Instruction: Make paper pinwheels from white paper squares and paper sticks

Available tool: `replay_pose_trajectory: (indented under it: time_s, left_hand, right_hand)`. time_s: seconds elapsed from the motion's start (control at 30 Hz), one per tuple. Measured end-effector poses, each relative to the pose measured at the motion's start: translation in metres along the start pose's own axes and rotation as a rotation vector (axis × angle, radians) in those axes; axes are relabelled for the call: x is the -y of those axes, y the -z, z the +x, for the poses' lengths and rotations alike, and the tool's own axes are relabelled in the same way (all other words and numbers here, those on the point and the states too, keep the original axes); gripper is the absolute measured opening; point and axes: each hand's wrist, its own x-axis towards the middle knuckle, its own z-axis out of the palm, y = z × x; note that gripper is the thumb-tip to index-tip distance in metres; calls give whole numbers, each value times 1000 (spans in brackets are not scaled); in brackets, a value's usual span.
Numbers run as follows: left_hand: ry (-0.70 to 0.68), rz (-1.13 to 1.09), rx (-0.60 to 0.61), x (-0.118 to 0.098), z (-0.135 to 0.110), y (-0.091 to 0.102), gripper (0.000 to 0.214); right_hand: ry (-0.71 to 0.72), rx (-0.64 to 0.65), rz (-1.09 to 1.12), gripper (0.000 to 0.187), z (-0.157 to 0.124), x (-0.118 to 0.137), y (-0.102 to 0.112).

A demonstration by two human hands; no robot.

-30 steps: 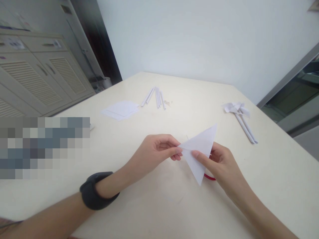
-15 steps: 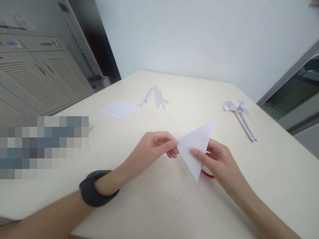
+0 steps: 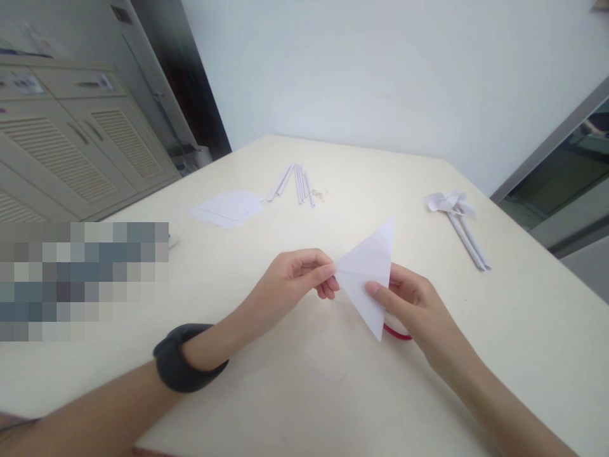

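Observation:
A white sheet of paper (image 3: 364, 260), folded into a triangle, is held above the table between both hands. My left hand (image 3: 307, 273) pinches its left corner between thumb and fingers; a dark band sits on that wrist. My right hand (image 3: 409, 295) grips the opposite side, thumb on the front face and the other fingers behind. A crease runs across the paper from the pinched corner. Under my right hand shows a red curved loop (image 3: 397, 332), mostly hidden by the hand and paper.
Flat white sheets (image 3: 228, 209) lie at the left of the table (image 3: 523, 355). Several rolled paper sticks (image 3: 299, 183) rest at the back, beside small light bits (image 3: 318, 195). Paper pinwheels (image 3: 451, 203) on rolled sticks lie at the right. A louvred cabinet (image 3: 61, 139) stands at left.
The folded paper has turned slightly, its upper tip moving left, and its face is turned a little more toward me. Both hands keep their hold with only small shifts.

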Motion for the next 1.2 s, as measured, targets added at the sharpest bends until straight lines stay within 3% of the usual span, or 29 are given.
replay_pose_trajectory:
  time_s: [0.17,0.4,0.6,0.77,0.9,1.1,1.2]
  left_hand:
    - [6,-29,13,0,1,0,20]
    - [82,-59,101,10,2,0,18]
    - [62,-24,134,12,2,0,18]
    - [50,20,105,12,1,-1,18]
    - [31,71,53,11,2,0,18]
    - [22,95,28,12,3,3,18]
    - [17,101,8,12,5,5,19]
  right_hand:
    - [-50,15,111,18,1,-2,1]
    - [-78,-52,26,22,2,-8,9]
    - [-71,-56,-3,25,6,-11,16]
    - [-87,-71,-27,31,7,-10,16]
    - [-147,-63,-27,26,8,-5,14]
    - [-128,-85,39,22,8,-5,16]
    - [-148,-37,35,24,8,-5,16]
